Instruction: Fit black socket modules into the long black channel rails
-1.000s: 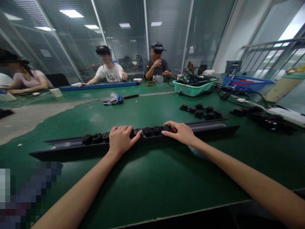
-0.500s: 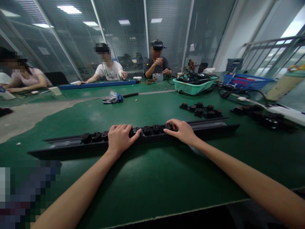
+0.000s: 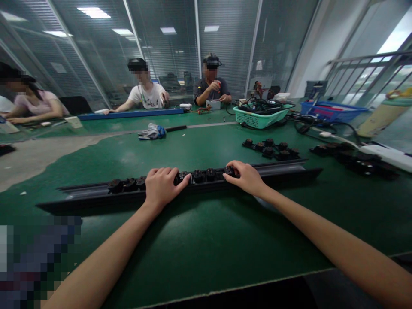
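Observation:
A long black channel lies across the green table before me, with a row of black socket modules seated along its middle. My left hand is closed over the channel left of centre, fingers on the far side and thumb along the near edge. Some modules are hidden beneath it. At the right end of the row, my right hand pinches one black socket module between thumb and fingers. A small gap separates that module from its neighbour on the left.
Loose black modules lie beyond the channel, with more parts farther right. A green basket of cables, a blue basket and a glove sit farther back. Co-workers occupy the far side. The table's edge is near me.
My right hand and the module in it have shifted very slightly to the right. My left hand stays in place on the channel.

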A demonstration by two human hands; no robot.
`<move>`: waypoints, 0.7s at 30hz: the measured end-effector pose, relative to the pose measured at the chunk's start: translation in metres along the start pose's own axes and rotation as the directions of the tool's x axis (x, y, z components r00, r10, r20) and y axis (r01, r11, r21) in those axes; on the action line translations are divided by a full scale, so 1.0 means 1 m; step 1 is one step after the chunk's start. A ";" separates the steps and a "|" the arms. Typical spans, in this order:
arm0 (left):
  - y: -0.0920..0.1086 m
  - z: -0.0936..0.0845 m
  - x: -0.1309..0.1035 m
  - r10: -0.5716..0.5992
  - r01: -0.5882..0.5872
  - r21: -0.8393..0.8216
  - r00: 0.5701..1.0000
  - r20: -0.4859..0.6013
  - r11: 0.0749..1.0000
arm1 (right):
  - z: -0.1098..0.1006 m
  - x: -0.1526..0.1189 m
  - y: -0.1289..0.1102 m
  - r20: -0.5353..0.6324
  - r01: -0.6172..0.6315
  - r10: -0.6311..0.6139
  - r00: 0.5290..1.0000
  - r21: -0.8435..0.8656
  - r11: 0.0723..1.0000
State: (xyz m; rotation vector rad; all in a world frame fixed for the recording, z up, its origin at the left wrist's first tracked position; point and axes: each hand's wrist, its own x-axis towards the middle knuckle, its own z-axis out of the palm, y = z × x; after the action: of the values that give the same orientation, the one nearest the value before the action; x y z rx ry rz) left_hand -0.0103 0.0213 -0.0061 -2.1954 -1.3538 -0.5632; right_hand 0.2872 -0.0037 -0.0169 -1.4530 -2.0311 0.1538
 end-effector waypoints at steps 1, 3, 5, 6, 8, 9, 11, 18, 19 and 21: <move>0.000 0.000 0.000 0.001 -0.001 0.000 1.000 -0.001 1.000 | 0.000 0.000 -0.001 -0.002 0.017 -0.017 1.000 -0.020 1.000; 0.000 0.000 0.000 0.002 -0.002 0.000 1.000 -0.003 1.000 | 0.001 0.000 -0.002 -0.001 0.053 -0.054 0.999 -0.062 0.997; 0.000 0.001 0.000 0.004 -0.004 0.000 1.000 -0.005 1.000 | 0.002 0.000 -0.003 0.001 0.076 -0.076 0.997 -0.106 0.991; 0.000 0.001 0.000 0.005 -0.005 0.000 1.000 -0.007 1.000 | 0.003 -0.001 -0.003 0.001 0.081 -0.082 0.997 -0.126 0.989; -0.001 0.001 0.000 0.008 -0.008 0.001 1.000 -0.008 1.000 | 0.003 -0.001 -0.003 -0.003 0.079 -0.080 0.997 -0.154 0.985; -0.001 0.001 0.000 0.008 -0.008 0.002 1.000 -0.007 1.000 | 0.003 -0.001 -0.003 -0.007 0.072 -0.074 0.997 -0.159 0.985; -0.001 0.000 0.000 0.008 -0.008 0.003 1.000 -0.005 1.000 | 0.003 -0.001 -0.003 -0.019 0.049 -0.052 0.998 -0.148 0.988; 0.000 -0.001 0.000 -0.001 0.001 -0.008 1.000 0.003 1.000 | -0.001 -0.001 -0.004 -0.041 -0.041 0.037 0.998 -0.091 0.995; 0.000 -0.002 0.000 -0.001 0.001 -0.009 1.000 0.003 1.000 | -0.002 -0.001 -0.004 -0.039 -0.051 0.047 0.998 -0.091 0.995; 0.001 -0.002 0.000 -0.004 0.004 -0.007 1.000 0.004 1.000 | -0.003 -0.001 -0.004 -0.041 -0.058 0.054 0.998 -0.111 0.992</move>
State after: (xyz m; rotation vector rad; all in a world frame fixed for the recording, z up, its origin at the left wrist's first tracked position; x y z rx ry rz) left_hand -0.0097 0.0201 -0.0046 -2.2008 -1.3602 -0.5657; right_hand 0.2855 -0.0065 -0.0131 -1.5708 -1.9969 0.0357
